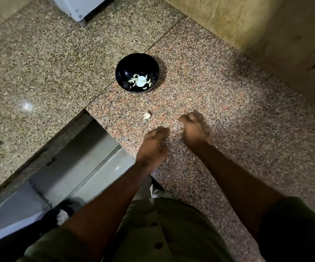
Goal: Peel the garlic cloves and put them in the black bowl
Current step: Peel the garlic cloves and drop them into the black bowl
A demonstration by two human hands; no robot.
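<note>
We see peeled cloves (pixel 147 82) in bowl (pixel 137 73); unpeeled clove (pixel 147 115) on surface (pixel 228 114) nearby. Left hand (pixel 154 146), right hand (pixel 193 127) blurred w/ fingers curled; can't tell what they hold.

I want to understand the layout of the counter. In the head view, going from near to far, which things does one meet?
Left hand → right hand → garlic clove → small garlic piece → black bowl holding peeled cloves → white appliance.

Black bowl (pixel 123 72) holds peeled cloves (pixel 149 84); unpeeled clove (pixel 147 115) lies nearby.
</note>
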